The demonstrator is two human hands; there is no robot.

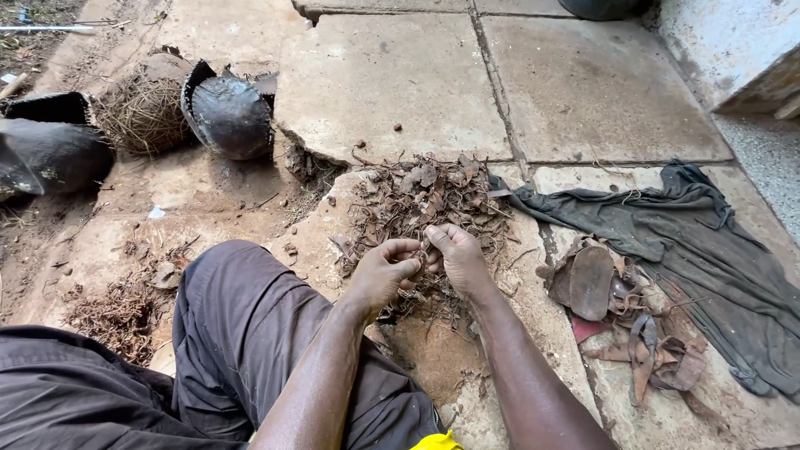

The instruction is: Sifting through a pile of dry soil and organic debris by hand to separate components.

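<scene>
Here, thin dry strands from the pile of bark scraps (425,200) are pinched between the fingers (407,250) of the left hand (383,271) and the right hand (457,257), both closed on them just above the pile's near edge. The scraps look light, brittle and crumbly, so a gentle grip along a strand's length seems best. The pile is spread on a cracked stone slab (392,83). A dark cloth (692,242) and curled bark pieces (621,312) are laid at the right; broken black pots (229,112) are seen far left. Open slab is left beyond.
</scene>
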